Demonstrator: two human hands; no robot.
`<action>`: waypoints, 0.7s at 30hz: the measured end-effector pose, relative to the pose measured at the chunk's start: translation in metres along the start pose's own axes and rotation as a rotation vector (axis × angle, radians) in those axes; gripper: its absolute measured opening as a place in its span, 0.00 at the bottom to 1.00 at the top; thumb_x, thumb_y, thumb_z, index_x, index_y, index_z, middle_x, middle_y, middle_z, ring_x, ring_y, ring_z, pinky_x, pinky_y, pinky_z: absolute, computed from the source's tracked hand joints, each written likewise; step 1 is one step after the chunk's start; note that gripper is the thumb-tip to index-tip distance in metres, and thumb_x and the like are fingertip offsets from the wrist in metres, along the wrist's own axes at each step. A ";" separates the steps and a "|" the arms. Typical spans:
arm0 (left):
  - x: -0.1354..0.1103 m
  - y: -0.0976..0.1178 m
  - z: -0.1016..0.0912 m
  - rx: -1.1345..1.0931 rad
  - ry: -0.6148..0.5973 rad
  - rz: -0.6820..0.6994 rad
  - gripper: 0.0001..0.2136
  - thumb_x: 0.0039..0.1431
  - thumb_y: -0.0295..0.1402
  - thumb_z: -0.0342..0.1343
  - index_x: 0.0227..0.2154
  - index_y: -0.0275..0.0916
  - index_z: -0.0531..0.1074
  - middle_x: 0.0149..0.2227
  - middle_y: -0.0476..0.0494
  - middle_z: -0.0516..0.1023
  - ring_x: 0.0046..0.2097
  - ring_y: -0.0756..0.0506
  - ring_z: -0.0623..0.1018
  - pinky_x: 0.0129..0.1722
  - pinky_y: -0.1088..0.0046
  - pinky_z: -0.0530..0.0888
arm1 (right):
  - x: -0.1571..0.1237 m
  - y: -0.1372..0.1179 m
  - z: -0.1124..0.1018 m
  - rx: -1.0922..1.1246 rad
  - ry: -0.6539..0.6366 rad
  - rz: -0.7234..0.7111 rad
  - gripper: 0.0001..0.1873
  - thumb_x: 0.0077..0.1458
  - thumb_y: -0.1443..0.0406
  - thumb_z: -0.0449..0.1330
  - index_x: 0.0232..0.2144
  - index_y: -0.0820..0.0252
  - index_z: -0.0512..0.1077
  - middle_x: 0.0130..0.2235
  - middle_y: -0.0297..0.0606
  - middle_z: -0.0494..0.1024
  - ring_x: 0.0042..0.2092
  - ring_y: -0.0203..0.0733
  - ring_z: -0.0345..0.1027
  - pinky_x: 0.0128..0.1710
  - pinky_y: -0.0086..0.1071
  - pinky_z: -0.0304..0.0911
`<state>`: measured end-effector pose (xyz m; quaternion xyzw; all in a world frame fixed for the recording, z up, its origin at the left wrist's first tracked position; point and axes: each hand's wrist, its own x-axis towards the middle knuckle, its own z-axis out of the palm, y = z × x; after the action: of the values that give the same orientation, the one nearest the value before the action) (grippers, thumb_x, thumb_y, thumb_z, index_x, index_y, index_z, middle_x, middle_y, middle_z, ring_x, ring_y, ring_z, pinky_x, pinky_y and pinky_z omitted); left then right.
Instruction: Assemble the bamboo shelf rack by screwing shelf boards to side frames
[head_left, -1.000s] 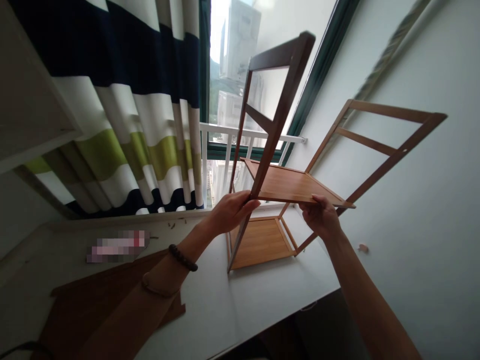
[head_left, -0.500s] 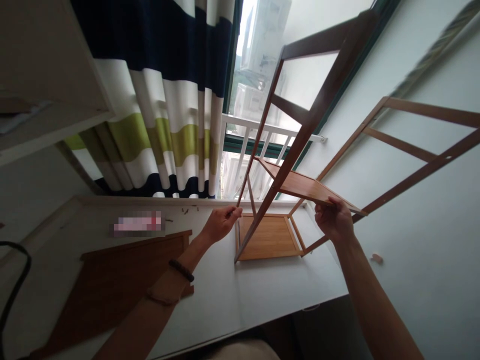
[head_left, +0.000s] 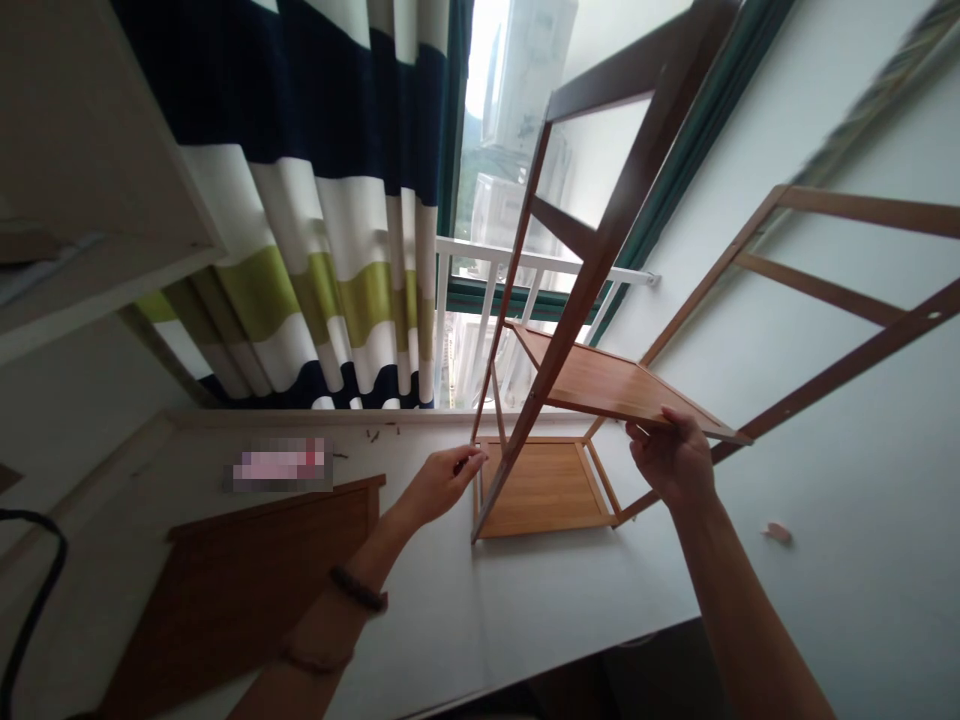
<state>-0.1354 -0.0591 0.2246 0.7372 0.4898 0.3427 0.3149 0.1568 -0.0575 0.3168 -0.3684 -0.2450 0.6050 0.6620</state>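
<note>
A brown wooden shelf rack (head_left: 604, 255) stands on a white surface, its two ladder-like side frames leaning apart. Between them a middle shelf board (head_left: 600, 380) spans at a slant, and a lower board (head_left: 551, 485) sits near the base. My right hand (head_left: 675, 455) grips the near edge of the middle board, thumb below and fingers on top. Beside the left side frame's lower part, my left hand (head_left: 446, 478) is closed in a pinch. Whatever its fingertips may hold is too small to make out.
Another brown wooden panel (head_left: 247, 580) lies on the white surface (head_left: 420, 620) at left. Near it are a blurred pink packet (head_left: 277, 465) and several small screw-like pieces (head_left: 373, 434). Striped curtains (head_left: 330, 200), a window with a white railing (head_left: 517, 258), and a white wall surround the rack.
The view has shifted slightly, so most things sit a little lower. My left hand has come slightly down along the left frame. My right hand keeps its grip on the middle board.
</note>
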 end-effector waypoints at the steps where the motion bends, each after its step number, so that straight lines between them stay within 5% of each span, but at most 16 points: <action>1: 0.001 0.011 -0.007 -0.013 0.059 0.009 0.18 0.61 0.42 0.44 0.40 0.37 0.74 0.27 0.48 0.74 0.27 0.51 0.69 0.27 0.77 0.65 | -0.001 0.000 0.002 0.007 0.001 -0.002 0.05 0.43 0.69 0.56 0.23 0.62 0.72 0.21 0.35 0.78 0.22 0.39 0.73 0.15 0.25 0.67; 3: 0.003 0.037 -0.021 -0.097 0.260 0.068 0.18 0.59 0.42 0.49 0.45 0.38 0.72 0.25 0.50 0.72 0.23 0.53 0.65 0.22 0.78 0.63 | -0.002 -0.002 0.006 0.020 0.006 -0.016 0.04 0.42 0.70 0.56 0.23 0.62 0.71 0.21 0.34 0.78 0.22 0.39 0.73 0.16 0.24 0.67; 9: 0.004 0.093 -0.042 -0.076 0.413 0.330 0.13 0.55 0.35 0.56 0.43 0.39 0.75 0.40 0.43 0.79 0.24 0.55 0.69 0.25 0.78 0.68 | 0.000 -0.012 0.018 0.027 -0.055 -0.084 0.03 0.40 0.71 0.57 0.23 0.60 0.70 0.22 0.33 0.78 0.25 0.43 0.75 0.17 0.26 0.69; 12: 0.006 0.104 -0.044 -0.010 0.458 0.342 0.10 0.56 0.34 0.55 0.40 0.39 0.76 0.39 0.43 0.80 0.31 0.51 0.76 0.31 0.77 0.71 | 0.004 -0.015 0.016 0.007 -0.093 -0.080 0.03 0.42 0.70 0.56 0.23 0.59 0.70 0.22 0.32 0.77 0.25 0.42 0.75 0.17 0.26 0.69; 21: 0.010 0.115 -0.052 0.266 0.475 0.443 0.06 0.55 0.33 0.56 0.34 0.40 0.75 0.27 0.50 0.78 0.21 0.55 0.67 0.24 0.80 0.67 | 0.011 -0.025 0.017 -0.026 -0.164 -0.093 0.02 0.42 0.70 0.58 0.22 0.60 0.71 0.21 0.33 0.77 0.21 0.40 0.73 0.16 0.27 0.70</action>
<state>-0.1171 -0.0802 0.3481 0.7598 0.4178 0.4981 0.0113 0.1610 -0.0429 0.3449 -0.3144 -0.3229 0.5987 0.6622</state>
